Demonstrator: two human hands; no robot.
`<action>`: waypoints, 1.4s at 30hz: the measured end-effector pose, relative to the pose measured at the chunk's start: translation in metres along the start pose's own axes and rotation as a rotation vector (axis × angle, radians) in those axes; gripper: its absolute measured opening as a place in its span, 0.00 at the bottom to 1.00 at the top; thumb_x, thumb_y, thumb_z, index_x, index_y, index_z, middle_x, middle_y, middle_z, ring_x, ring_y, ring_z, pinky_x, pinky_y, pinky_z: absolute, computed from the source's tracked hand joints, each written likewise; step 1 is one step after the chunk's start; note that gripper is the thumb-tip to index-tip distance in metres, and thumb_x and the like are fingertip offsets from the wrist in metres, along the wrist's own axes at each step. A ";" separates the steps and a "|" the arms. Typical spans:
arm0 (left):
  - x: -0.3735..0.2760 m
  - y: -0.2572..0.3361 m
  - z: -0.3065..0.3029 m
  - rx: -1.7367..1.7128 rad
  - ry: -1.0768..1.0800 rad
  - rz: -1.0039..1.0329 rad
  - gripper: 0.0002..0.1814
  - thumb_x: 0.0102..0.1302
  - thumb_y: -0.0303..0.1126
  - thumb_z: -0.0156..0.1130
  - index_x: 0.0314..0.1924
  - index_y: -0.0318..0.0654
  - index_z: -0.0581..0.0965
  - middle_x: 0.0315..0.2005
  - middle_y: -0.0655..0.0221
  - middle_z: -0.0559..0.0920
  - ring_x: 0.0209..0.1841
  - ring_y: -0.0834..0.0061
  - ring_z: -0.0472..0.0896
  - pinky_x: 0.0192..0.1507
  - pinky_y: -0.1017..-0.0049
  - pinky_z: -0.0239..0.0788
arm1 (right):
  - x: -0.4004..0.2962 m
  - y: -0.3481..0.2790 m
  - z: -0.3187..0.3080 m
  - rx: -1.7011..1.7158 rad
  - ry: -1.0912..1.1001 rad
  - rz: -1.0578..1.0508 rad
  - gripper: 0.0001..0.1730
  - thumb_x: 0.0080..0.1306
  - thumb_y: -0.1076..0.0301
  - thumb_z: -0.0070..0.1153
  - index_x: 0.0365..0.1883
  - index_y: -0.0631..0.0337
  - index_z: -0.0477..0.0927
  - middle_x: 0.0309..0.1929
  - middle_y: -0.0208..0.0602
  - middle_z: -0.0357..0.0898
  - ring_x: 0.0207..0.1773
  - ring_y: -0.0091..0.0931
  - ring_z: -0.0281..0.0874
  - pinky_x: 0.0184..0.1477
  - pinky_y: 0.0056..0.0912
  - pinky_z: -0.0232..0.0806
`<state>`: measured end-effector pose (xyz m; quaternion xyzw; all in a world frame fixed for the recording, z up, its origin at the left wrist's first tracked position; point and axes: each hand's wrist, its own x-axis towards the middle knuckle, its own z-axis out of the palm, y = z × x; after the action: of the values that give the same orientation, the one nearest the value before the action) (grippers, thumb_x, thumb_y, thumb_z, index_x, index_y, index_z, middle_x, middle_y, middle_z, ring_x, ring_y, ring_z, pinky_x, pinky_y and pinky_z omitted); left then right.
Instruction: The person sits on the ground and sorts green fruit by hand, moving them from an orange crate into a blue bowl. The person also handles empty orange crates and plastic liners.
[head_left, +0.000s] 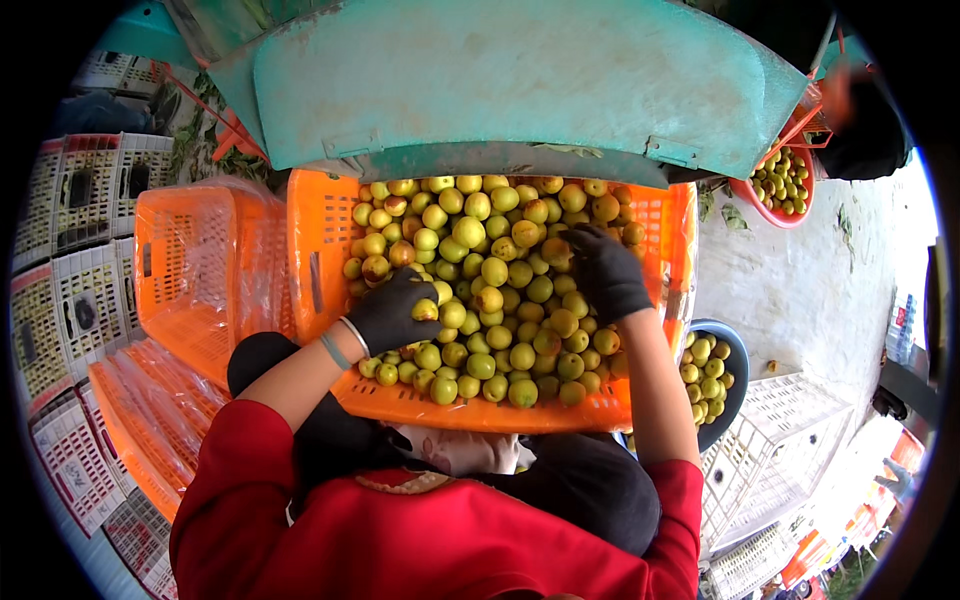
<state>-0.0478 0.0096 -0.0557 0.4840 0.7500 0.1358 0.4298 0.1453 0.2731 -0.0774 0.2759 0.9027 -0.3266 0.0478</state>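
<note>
An orange plastic crate, lined with clear film, stands before me full of yellow-green jujubes, some blotched brown. Both my hands wear dark gloves. At the crate's left side, my left hand is among the fruit, with one jujube between thumb and fingers. My right hand reaches over the right part of the heap. Its fingertips touch a brownish jujube; whether they grip it is unclear.
A green metal chute overhangs the crate's far edge. Film-wrapped orange crates stand at left, near stacked white crates. At right are a blue basin and a pink basin of jujubes, plus a white crate.
</note>
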 end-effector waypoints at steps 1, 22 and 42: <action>-0.003 -0.010 -0.003 -0.070 -0.077 -0.050 0.16 0.56 0.41 0.66 0.40 0.41 0.76 0.43 0.62 0.74 0.48 0.64 0.75 0.51 0.67 0.67 | 0.004 -0.007 0.011 -0.031 -0.015 -0.070 0.19 0.57 0.68 0.55 0.49 0.47 0.78 0.52 0.40 0.76 0.48 0.39 0.78 0.43 0.39 0.73; 0.040 0.110 0.021 -1.641 -0.726 -0.179 0.27 0.73 0.51 0.37 0.46 0.33 0.75 0.49 0.54 0.78 0.47 0.60 0.80 0.26 0.71 0.79 | -0.096 0.012 -0.061 0.769 -0.049 0.085 0.27 0.52 0.68 0.67 0.50 0.60 0.72 0.39 0.37 0.79 0.41 0.28 0.78 0.45 0.31 0.71; 0.034 0.326 0.035 -0.751 -0.804 0.472 0.11 0.66 0.29 0.53 0.48 0.37 0.74 0.42 0.59 0.78 0.43 0.65 0.79 0.45 0.72 0.70 | -0.246 0.216 0.010 -0.228 0.840 1.138 0.25 0.69 0.59 0.51 0.62 0.60 0.69 0.60 0.50 0.70 0.61 0.41 0.69 0.63 0.38 0.61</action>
<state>0.1729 0.1923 0.1079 0.4658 0.3016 0.2897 0.7799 0.4663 0.2891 -0.1417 0.7997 0.5895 -0.0209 -0.1123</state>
